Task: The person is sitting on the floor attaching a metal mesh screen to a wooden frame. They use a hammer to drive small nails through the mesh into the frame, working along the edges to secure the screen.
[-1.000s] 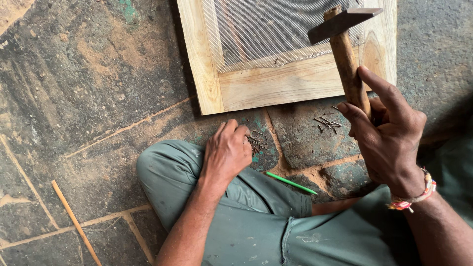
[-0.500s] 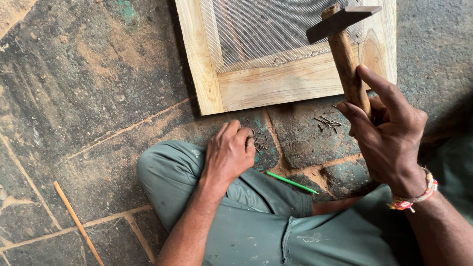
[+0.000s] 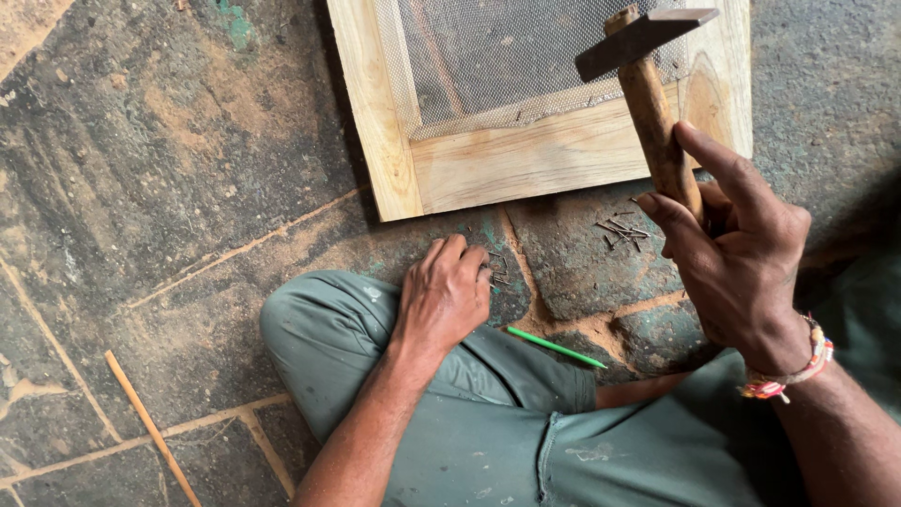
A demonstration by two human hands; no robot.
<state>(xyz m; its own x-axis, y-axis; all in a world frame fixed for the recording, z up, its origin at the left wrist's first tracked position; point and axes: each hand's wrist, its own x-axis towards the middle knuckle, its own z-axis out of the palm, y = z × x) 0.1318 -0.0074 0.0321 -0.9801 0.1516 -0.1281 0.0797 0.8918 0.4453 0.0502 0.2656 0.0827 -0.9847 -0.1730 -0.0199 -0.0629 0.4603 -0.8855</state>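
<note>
The hammer (image 3: 648,84) is raised over the lower right corner of the frame (image 3: 526,164), its dark metal head at the top edge of the view and its wooden handle slanting down into the right hand (image 3: 737,249). That hand grips the lower handle, thumb and palm wrapped round it, while the forefinger sticks out straight along the top instead of curling; the end of the handle is hidden inside the fist. A beaded band (image 3: 788,376) circles the wrist, and the forearm runs off the lower right corner. The left hand (image 3: 443,296) lies palm down on the stone floor (image 3: 169,188), just in front of the bent knee, its fingers curled toward a few small nails (image 3: 497,272); whether it pinches one cannot be made out, since the fingertips cover them. Its forearm comes up from the bottom edge across grey-green trousers (image 3: 488,422). A second scatter of nails (image 3: 621,230) lies on the floor just beside the right hand, below the frame. The frame is pale wood with a grey wire mesh (image 3: 507,56) fixed inside it; only its lower part shows, the rest cut off at the top. A green stick (image 3: 556,347) lies on the floor against the trousers, between the two hands. A thin wooden strip (image 3: 150,427) lies well apart at lower left, running out of view.
</note>
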